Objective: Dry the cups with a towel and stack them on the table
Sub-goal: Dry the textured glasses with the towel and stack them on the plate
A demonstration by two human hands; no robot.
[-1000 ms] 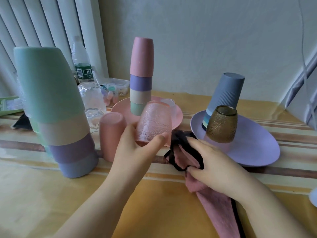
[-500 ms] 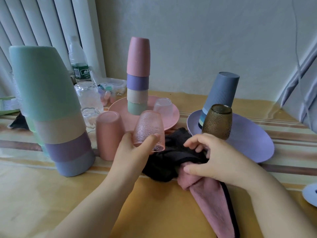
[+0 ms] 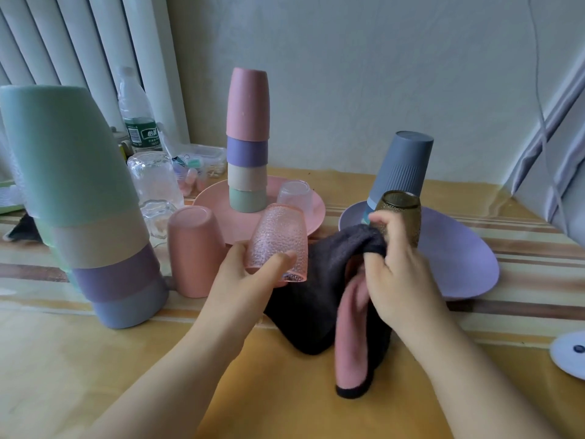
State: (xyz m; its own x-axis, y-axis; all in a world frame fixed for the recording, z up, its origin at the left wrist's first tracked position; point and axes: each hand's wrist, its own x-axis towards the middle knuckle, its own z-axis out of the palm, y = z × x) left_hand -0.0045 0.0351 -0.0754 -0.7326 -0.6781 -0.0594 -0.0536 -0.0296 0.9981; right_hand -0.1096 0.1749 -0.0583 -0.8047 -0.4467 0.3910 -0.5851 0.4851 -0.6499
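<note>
My left hand point(image 3: 243, 280) grips a pink textured glass cup point(image 3: 278, 239), held upside down above the table's middle. My right hand point(image 3: 399, 274) clutches a towel point(image 3: 319, 299), dark on one side and pink on the other, bunched just right of the cup and draping down to the table. A large stack of upturned cups point(image 3: 79, 204) stands at the left. A taller stack point(image 3: 248, 141) rises from a pink plate point(image 3: 218, 201). One pink cup point(image 3: 194, 248) stands upside down beside my left hand.
A purple plate point(image 3: 459, 248) at the right carries an amber glass point(image 3: 403, 213) and a grey-blue cup stack point(image 3: 402, 166). Clear glasses point(image 3: 153, 182), a small clear cup point(image 3: 296, 196), a water bottle point(image 3: 136, 112) and a plastic box point(image 3: 199, 160) sit at the back. A white disc point(image 3: 569, 353) lies at the right edge.
My right hand has lifted the towel up and spread it, showing its dark side, closer to the cup. My left hand has lowered the pink glass cup slightly toward me.
</note>
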